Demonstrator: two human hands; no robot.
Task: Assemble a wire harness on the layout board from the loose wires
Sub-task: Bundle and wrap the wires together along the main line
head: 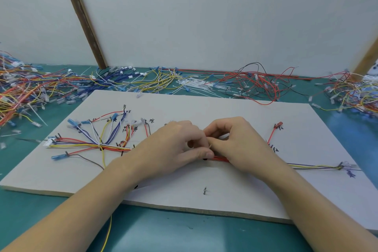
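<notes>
Both hands are meeting over the middle of the layout board, which is lying flat on the green surface. The left hand and right hand are pinching the harness bundle — fingers closed on its red wires. Loose wires are lying heaped along the surface's far edge — well apart from the hands.

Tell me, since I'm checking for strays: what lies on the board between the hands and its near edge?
In the head view, the layout board between the hands and its near edge is bare, bar one short upright pin.
</notes>
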